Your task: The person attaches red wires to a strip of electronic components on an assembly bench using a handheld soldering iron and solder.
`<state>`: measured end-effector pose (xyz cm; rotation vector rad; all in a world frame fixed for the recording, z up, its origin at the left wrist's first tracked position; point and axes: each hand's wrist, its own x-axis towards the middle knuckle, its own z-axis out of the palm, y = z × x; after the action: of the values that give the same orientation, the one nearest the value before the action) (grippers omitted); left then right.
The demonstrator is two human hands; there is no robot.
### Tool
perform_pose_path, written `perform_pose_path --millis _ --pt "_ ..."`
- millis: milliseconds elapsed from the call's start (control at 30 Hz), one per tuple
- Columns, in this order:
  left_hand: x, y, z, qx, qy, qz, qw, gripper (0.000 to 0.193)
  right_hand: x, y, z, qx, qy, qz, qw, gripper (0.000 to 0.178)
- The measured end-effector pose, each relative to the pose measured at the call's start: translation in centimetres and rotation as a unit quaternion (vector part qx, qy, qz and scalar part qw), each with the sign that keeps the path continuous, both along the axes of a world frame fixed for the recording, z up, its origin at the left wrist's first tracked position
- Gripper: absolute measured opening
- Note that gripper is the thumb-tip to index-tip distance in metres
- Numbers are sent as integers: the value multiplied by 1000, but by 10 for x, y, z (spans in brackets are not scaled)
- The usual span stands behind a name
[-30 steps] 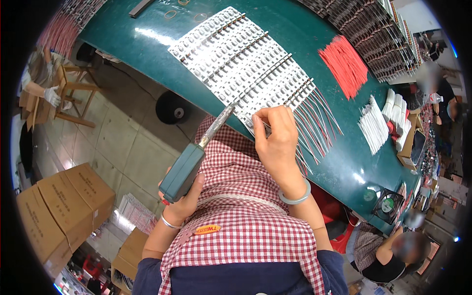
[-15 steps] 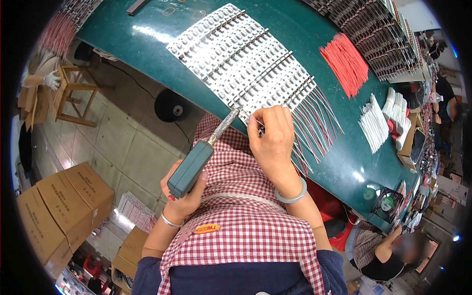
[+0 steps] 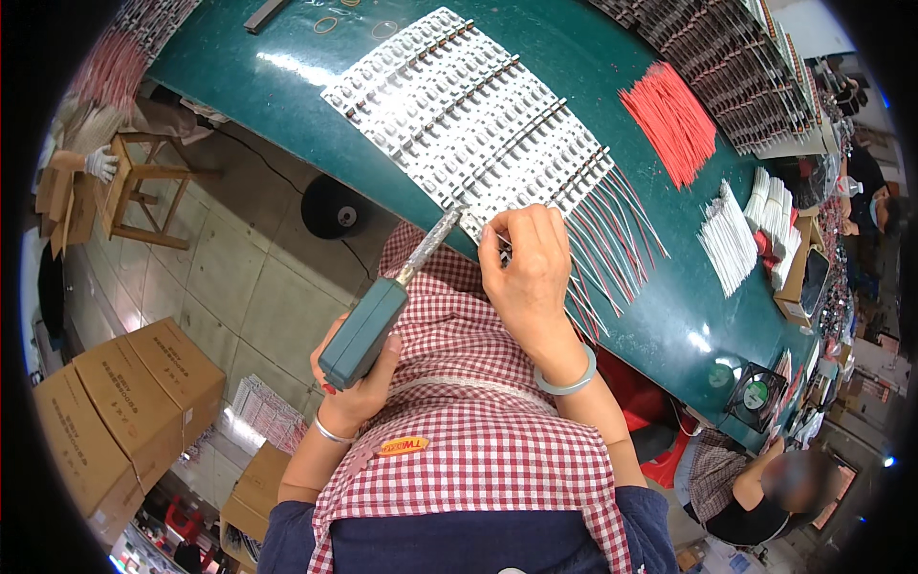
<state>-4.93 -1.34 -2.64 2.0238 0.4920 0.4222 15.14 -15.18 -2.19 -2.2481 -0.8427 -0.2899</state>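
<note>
My left hand (image 3: 354,362) is closed round the green body of a soldering gun (image 3: 365,330). Its speckled metal barrel slants up to the near corner of a panel of white strip boards (image 3: 449,120), and the tip is at or just above that corner. My right hand (image 3: 528,256) bends over the same near edge, thumb and fingers pinched together; what they hold is hidden under the fingertips, though thin wires lie beside it. Red and white wires (image 3: 622,230) fan out from the panel's right side onto the green table (image 3: 660,330).
A pile of red wires (image 3: 669,124) and bundles of white wires (image 3: 729,244) lie to the right. Stacked strip boards (image 3: 717,67) stand behind. A small fan (image 3: 755,394) is at the table's right end, near a seated person (image 3: 755,488). Cardboard boxes (image 3: 134,411) stand at left.
The soldering gun and my left hand have shifted slightly left and down, its tip still by the panel corner. My right hand has barely moved.
</note>
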Motion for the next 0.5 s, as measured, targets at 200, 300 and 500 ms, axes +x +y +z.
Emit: perform_pose_path --millis 200,300,500 --pt "-8 2 -9 -10 -11 8 1000 23 0 -1 3 -7 7 1 1000 17" --pt "-8 0 -9 -14 -25 12 1000 23 0 -3 8 -13 33 2 999 12" --pt "-6 -1 -6 -24 -52 43 997 23 21 -26 21 -38 7 28 999 9"
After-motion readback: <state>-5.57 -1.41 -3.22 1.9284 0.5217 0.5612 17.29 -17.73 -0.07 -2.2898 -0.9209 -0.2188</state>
